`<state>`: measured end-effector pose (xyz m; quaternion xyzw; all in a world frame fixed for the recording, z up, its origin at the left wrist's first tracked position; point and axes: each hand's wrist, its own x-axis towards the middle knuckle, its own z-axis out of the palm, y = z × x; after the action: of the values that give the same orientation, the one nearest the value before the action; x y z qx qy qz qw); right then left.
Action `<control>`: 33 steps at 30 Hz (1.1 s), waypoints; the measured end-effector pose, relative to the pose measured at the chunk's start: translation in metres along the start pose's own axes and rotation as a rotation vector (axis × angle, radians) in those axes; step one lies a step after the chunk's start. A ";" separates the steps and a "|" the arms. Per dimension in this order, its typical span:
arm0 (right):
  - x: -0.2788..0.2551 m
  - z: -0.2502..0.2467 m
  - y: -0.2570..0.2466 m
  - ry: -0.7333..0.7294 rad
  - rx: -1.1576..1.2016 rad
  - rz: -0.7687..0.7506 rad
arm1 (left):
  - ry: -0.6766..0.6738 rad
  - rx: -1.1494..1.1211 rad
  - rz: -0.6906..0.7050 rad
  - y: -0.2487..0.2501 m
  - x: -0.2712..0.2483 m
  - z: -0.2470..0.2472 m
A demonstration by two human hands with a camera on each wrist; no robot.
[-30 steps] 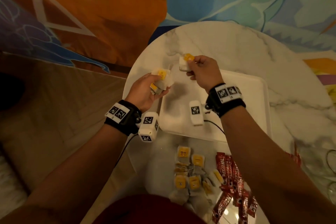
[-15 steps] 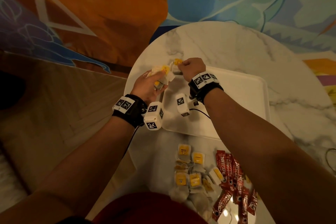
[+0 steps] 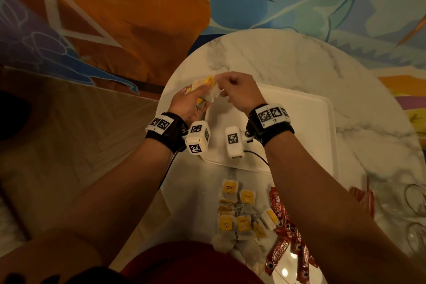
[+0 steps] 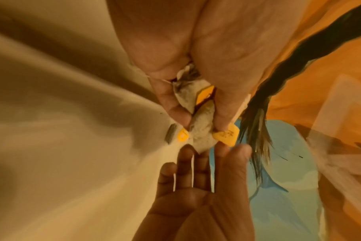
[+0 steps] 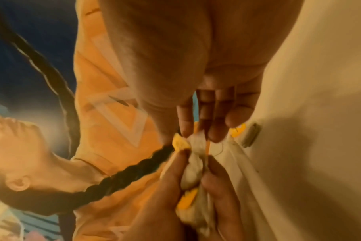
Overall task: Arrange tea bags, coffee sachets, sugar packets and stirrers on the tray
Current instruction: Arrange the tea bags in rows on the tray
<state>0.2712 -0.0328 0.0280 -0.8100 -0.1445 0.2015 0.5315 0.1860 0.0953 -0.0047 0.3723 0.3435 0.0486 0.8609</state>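
Note:
My left hand (image 3: 206,98) grips a bunch of tea bags (image 3: 204,84) with yellow tags above the far left corner of the white tray (image 3: 299,127). My right hand (image 3: 220,90) meets it from the right, fingers curled, and pinches a tea bag at the edge of that bunch. The left wrist view has the bunch (image 4: 198,104) between my left thumb and fingers, with right fingertips (image 4: 198,156) touching its lower end. In the right wrist view my right hand (image 5: 196,132) pinches the bag's top (image 5: 196,141). Several loose tea bags (image 3: 239,210) and red coffee sachets (image 3: 283,237) lie near me.
The tray sits on a round marble table (image 3: 299,62), whose left edge runs just beside my left hand. A wooden floor (image 3: 69,145) lies below on the left. Thin cables (image 3: 412,203) rest at the table's right side. A painted wall stands behind.
My right hand has carried its tea bag leftward to the bunch in my left hand. Both hands have moved slightly farther away over the tray's corner.

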 end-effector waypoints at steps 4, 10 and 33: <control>-0.008 0.005 0.011 -0.036 -0.016 0.015 | -0.055 0.051 -0.010 0.001 -0.002 0.007; -0.012 -0.002 0.014 0.069 0.118 0.069 | -0.048 0.010 -0.045 0.000 0.000 0.009; -0.022 -0.018 -0.002 0.035 0.235 0.016 | -0.138 0.457 0.120 0.010 -0.010 0.022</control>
<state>0.2607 -0.0562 0.0394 -0.7465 -0.1042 0.2070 0.6238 0.1941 0.0858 0.0181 0.5796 0.2634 -0.0047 0.7711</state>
